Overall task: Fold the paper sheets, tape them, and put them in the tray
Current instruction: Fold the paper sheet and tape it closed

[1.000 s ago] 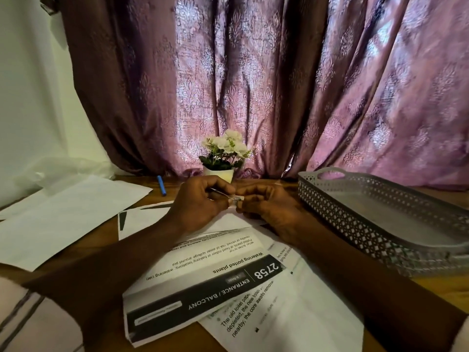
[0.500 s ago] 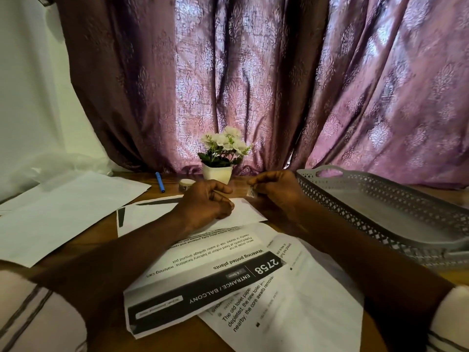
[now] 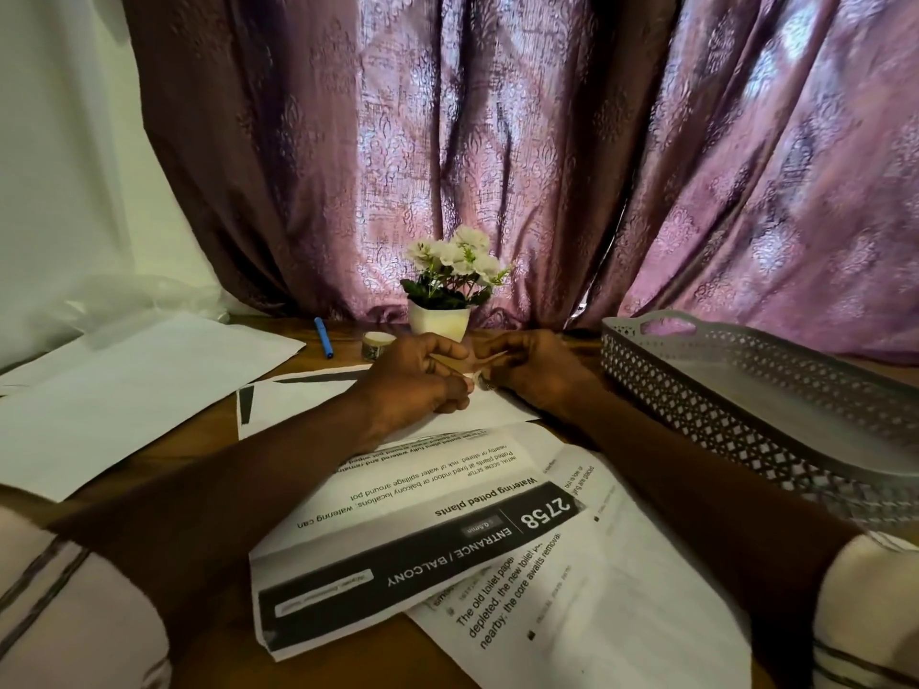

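Note:
My left hand (image 3: 415,387) and my right hand (image 3: 539,372) meet above the papers, just in front of the flower pot. Between their fingertips they pinch a short tan strip of tape (image 3: 467,360), stretched from one hand to the other. A small tape roll (image 3: 376,344) sits on the table behind my left hand. The folded printed sheet (image 3: 398,539), with a black band reading "2758", lies under my forearms. It overlaps another printed sheet (image 3: 597,619) at the near right. The grey perforated tray (image 3: 696,375) stands at the right, with nothing visible inside.
Blank white sheets (image 3: 129,390) lie at the left of the wooden table. A blue pen (image 3: 323,337) and a white pot of flowers (image 3: 440,320) stand at the back, against the purple curtain (image 3: 497,141). Another sheet (image 3: 298,395) lies under my hands.
Half a second ago my hands were apart, the right one nearer the tray. They have come back together, and the tape strip now spans between them.

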Action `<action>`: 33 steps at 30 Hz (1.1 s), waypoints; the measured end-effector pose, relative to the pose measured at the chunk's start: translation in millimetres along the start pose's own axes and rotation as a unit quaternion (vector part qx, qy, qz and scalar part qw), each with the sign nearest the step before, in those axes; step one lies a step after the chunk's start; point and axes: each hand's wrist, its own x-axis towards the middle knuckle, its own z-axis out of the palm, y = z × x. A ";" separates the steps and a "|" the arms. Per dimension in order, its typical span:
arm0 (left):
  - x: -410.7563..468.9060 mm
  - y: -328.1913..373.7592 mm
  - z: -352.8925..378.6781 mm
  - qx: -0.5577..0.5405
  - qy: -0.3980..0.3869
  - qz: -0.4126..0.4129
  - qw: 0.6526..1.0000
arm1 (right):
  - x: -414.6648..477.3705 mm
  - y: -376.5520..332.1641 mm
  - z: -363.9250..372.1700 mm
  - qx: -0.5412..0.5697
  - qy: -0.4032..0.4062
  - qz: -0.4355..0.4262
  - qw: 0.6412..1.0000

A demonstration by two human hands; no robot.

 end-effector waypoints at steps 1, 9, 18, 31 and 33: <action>0.2 0.3 0.1 0.000 -0.001 -0.001 1.000 | -1.3 0.0 -0.1 -0.012 0.001 -0.003 1.000; -0.8 1.2 -3.1 0.000 -0.006 -0.009 1.000 | -4.8 -2.5 3.6 -0.061 0.017 -0.027 0.998; -1.9 2.7 -3.9 -0.003 -0.007 -0.014 1.000 | -6.5 -0.6 3.5 -0.018 0.023 -0.026 0.999; -2.5 5.1 -2.3 -0.003 -0.005 -0.025 1.000 | 0.8 -10.8 -1.9 -0.148 -0.024 -0.038 0.988; -2.1 4.9 -3.0 -0.003 -0.007 -0.025 1.000 | 1.2 -11.7 -0.9 -0.162 -0.019 -0.035 0.986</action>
